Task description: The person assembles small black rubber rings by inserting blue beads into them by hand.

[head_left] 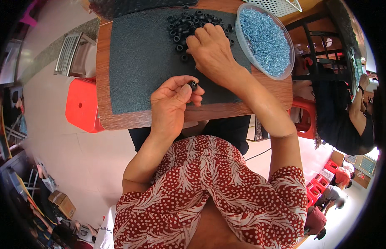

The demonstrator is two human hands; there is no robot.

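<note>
Between the thumb and fingers of my left hand (170,101) is a small round black part with a hole in its end (193,85). That hand hovers over the near edge of a dark textured mat (137,62). My right hand (213,54) is at the near right side of a heap of similar small black parts (179,30), its fingers curled downward. The back of this hand hides its fingertips, so what they hold cannot be seen. Close to its right stands a round clear tub (291,62) full of tiny pale-blue translucent pieces (265,39).
The mat lies on a brown wooden table (130,120). A white perforated basket (280,6) stands at the far right, and a black sheet (130,6) lies at the far edge. Red stools (81,106) flank the table. Another person in black (338,114) sits at the right.
</note>
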